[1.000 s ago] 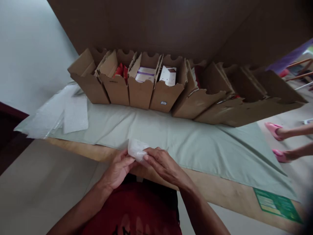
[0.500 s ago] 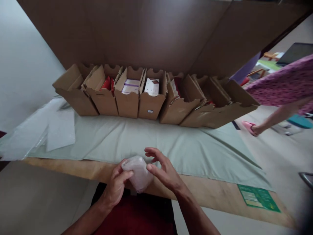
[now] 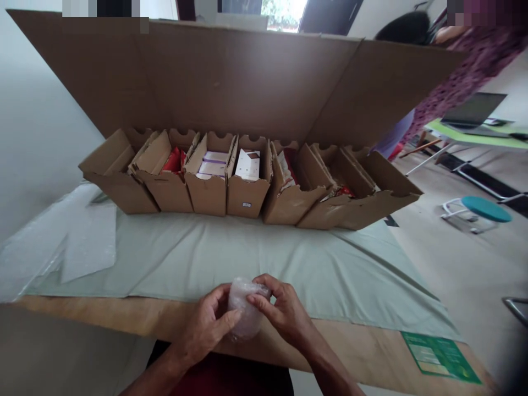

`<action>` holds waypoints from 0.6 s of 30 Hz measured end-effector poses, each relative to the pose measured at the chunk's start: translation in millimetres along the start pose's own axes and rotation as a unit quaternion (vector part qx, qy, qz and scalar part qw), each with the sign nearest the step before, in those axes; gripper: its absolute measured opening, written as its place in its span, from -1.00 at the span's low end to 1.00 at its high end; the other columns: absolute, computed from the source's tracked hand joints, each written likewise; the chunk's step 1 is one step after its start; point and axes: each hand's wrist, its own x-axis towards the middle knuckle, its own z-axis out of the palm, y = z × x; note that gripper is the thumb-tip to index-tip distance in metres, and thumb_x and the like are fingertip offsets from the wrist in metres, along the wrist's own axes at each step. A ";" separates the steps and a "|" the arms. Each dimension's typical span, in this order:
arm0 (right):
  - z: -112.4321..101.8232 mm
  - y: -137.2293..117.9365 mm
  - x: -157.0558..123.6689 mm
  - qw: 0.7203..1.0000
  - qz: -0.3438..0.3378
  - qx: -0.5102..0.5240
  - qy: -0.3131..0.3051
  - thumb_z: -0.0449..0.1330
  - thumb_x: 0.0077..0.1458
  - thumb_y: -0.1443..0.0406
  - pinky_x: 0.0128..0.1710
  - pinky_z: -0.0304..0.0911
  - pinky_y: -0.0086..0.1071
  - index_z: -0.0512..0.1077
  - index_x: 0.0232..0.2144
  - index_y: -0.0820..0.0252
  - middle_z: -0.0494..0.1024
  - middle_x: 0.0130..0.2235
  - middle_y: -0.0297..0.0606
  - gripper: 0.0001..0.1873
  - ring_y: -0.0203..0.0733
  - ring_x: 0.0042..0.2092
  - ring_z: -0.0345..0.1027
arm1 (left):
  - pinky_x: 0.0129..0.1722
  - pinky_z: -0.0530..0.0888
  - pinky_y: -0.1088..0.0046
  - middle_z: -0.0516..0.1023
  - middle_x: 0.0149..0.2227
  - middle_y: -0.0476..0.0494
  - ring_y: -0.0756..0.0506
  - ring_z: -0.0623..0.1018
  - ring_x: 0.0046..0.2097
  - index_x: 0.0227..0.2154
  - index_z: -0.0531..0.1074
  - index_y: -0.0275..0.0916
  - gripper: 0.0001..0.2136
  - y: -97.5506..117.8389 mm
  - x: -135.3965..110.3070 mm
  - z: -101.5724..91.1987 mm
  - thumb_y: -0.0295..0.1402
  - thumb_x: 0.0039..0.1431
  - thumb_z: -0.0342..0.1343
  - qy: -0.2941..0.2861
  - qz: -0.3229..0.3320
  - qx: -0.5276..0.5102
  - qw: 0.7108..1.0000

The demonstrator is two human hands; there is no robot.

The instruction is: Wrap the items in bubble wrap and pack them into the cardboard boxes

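Both my hands grip a small bundle wrapped in clear bubble wrap [image 3: 245, 311] at the near edge of the table. My left hand [image 3: 208, 325] wraps round its left side with the thumb on the front. My right hand [image 3: 282, 313] closes over its top and right side. The bundle hangs just above the wooden table edge [image 3: 124, 316], in front of a pale green cloth [image 3: 214, 256].
A row of open cardboard bins [image 3: 247, 184] holding red and white packets stands at the back of the cloth, before a tall cardboard sheet [image 3: 231, 77]. Bubble wrap sheets [image 3: 86, 242] lie at left. A person in a patterned dress [image 3: 454, 71] passes at right; a teal stool [image 3: 482, 212] stands there.
The view has tilted up, showing the room beyond the cardboard. My right hand, open half a second ago, has closed over the bundle. The person at right has walked farther back.
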 end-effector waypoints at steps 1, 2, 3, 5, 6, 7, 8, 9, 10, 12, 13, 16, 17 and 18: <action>-1.1 0.2 1.7 1.000 0.000 -0.002 0.000 0.18 0.18 0.11 -0.40 0.09 -0.42 0.44 -0.37 0.18 0.43 -0.47 -0.37 -0.74 -0.27 -0.41 0.26 | 0.03 0.45 0.32 0.57 -0.04 -0.25 -0.19 0.54 -0.02 0.07 0.41 -0.28 -0.54 -0.7 1.7 -0.5 -0.14 0.18 0.24 -0.007 -0.007 0.003 1.000; -1.7 0.2 3.3 1.000 0.001 -0.004 -0.003 0.18 0.19 0.10 -0.41 0.08 -0.42 0.43 -0.38 0.18 0.42 -0.48 -0.38 -0.73 -0.27 -0.42 0.26 | 0.01 0.46 0.33 0.58 -0.06 -0.25 -0.19 0.54 -0.04 0.04 0.43 -0.29 -0.57 -2.1 3.0 -1.1 -0.13 0.20 0.22 -0.007 -0.013 0.007 1.000; -1.6 0.0 4.9 1.000 0.001 -0.006 -0.008 0.18 0.19 0.09 -0.41 0.07 -0.42 0.42 -0.38 0.18 0.41 -0.48 -0.39 -0.72 -0.28 -0.42 0.25 | -0.02 0.47 0.34 0.59 -0.09 -0.24 -0.19 0.54 -0.06 0.02 0.44 -0.30 -0.58 -4.1 4.2 -2.0 -0.13 0.22 0.20 -0.001 -0.018 0.011 1.000; 0.5 -0.6 7.9 1.000 0.000 -0.010 -0.015 0.18 0.20 0.08 -0.43 0.06 -0.43 0.42 -0.39 0.18 0.41 -0.50 -0.40 -0.71 -0.29 -0.44 0.25 | -0.08 0.48 0.36 0.59 -0.14 -0.21 -0.17 0.54 -0.11 0.00 0.46 -0.30 -0.59 -9.0 6.2 -4.6 -0.12 0.22 0.20 0.012 -0.015 0.016 1.000; 2.2 -0.9 9.5 1.000 -0.002 -0.014 -0.017 0.19 0.21 0.08 -0.43 0.06 -0.43 0.42 -0.39 0.18 0.41 -0.50 -0.40 -0.71 -0.29 -0.44 0.25 | -0.10 0.48 0.38 0.59 -0.16 -0.19 -0.16 0.53 -0.14 0.00 0.47 -0.30 -0.60 -11.3 7.2 -6.2 -0.12 0.22 0.20 0.016 -0.012 0.017 1.000; 4.0 -1.2 11.1 1.000 -0.007 -0.020 -0.018 0.19 0.21 0.08 -0.44 0.07 -0.43 0.42 -0.39 0.18 0.42 -0.50 -0.41 -0.71 -0.30 -0.45 0.26 | -0.12 0.49 0.39 0.58 -0.18 -0.17 -0.15 0.53 -0.16 -0.01 0.48 -0.30 -0.60 -13.3 8.1 -8.0 -0.11 0.22 0.20 0.019 -0.007 0.017 1.000; 5.4 -1.5 12.7 0.999 -0.013 -0.028 -0.020 0.20 0.22 0.08 -0.44 0.07 -0.43 0.43 -0.38 0.18 0.43 -0.50 -0.41 -0.70 -0.30 -0.45 0.26 | -0.14 0.48 0.41 0.58 -0.20 -0.16 -0.15 0.53 -0.17 -0.02 0.49 -0.30 -0.60 -14.7 9.0 -9.9 -0.11 0.22 0.20 0.021 -0.003 0.016 1.000; 5.6 -1.8 14.5 0.999 -0.022 -0.040 -0.024 0.20 0.23 0.07 -0.44 0.09 -0.43 0.44 -0.39 0.18 0.44 -0.50 -0.40 -0.70 -0.30 -0.45 0.28 | -0.15 0.48 0.42 0.58 -0.20 -0.16 -0.14 0.53 -0.18 -0.02 0.50 -0.30 -0.60 -15.4 9.9 -12.0 -0.10 0.21 0.20 0.022 -0.001 0.014 1.000; 4.0 -2.3 16.5 0.998 -0.034 -0.053 -0.025 0.20 0.24 0.06 -0.44 0.11 -0.42 0.44 -0.39 0.17 0.47 -0.49 -0.39 -0.69 -0.29 -0.45 0.30 | -0.15 0.49 0.42 0.58 -0.20 -0.15 -0.14 0.53 -0.18 -0.02 0.51 -0.29 -0.59 -15.5 10.7 -14.5 -0.09 0.21 0.21 0.025 -0.001 0.010 1.000; -7.8 -4.2 22.5 0.994 -0.076 -0.080 -0.001 0.21 0.25 0.05 -0.40 0.21 -0.41 0.47 -0.35 0.15 0.55 -0.41 -0.34 -0.70 -0.25 -0.39 0.39 | -0.16 0.49 0.43 0.59 -0.19 -0.16 -0.14 0.53 -0.17 0.00 0.51 -0.29 -0.57 -14.5 11.9 -20.3 -0.07 0.20 0.22 0.034 -0.005 0.003 0.999; -18.9 -6.0 26.9 0.989 -0.107 -0.098 0.035 0.22 0.25 0.05 -0.36 0.27 -0.39 0.48 -0.31 0.14 0.59 -0.34 -0.30 -0.72 -0.21 -0.33 0.45 | -0.15 0.49 0.44 0.59 -0.18 -0.17 -0.14 0.54 -0.17 0.01 0.50 -0.28 -0.55 -13.7 12.3 -23.8 -0.06 0.20 0.22 0.041 -0.008 0.001 0.999; -70.4 -15.3 48.2 0.931 -0.207 -0.196 0.226 0.25 0.24 0.13 -0.15 0.40 -0.25 0.48 -0.12 0.10 0.62 -0.05 -0.14 -0.78 -0.05 -0.03 0.50 | -0.16 0.50 0.43 0.61 -0.17 -0.20 -0.13 0.54 -0.19 0.03 0.50 -0.30 -0.48 -12.2 13.3 -34.2 0.00 0.16 0.24 0.068 -0.018 -0.002 0.998; -90.7 -19.2 58.2 0.897 -0.228 -0.246 0.287 0.25 0.24 0.17 -0.06 0.40 -0.17 0.47 -0.07 0.09 0.59 0.04 -0.10 -0.76 0.01 0.06 0.46 | -0.18 0.50 0.43 0.61 -0.19 -0.20 -0.13 0.53 -0.21 0.01 0.51 -0.31 -0.46 -12.2 13.6 -36.9 0.03 0.14 0.25 0.077 -0.021 0.000 0.997; -110.4 -22.9 69.1 0.866 -0.236 -0.297 0.326 0.25 0.22 0.21 0.05 0.36 -0.07 0.46 0.00 0.09 0.54 0.13 -0.06 -0.70 0.06 0.15 0.41 | -0.19 0.50 0.43 0.61 -0.20 -0.21 -0.13 0.53 -0.22 0.00 0.52 -0.32 -0.44 -12.6 14.0 -38.8 0.05 0.11 0.27 0.083 -0.024 0.001 0.996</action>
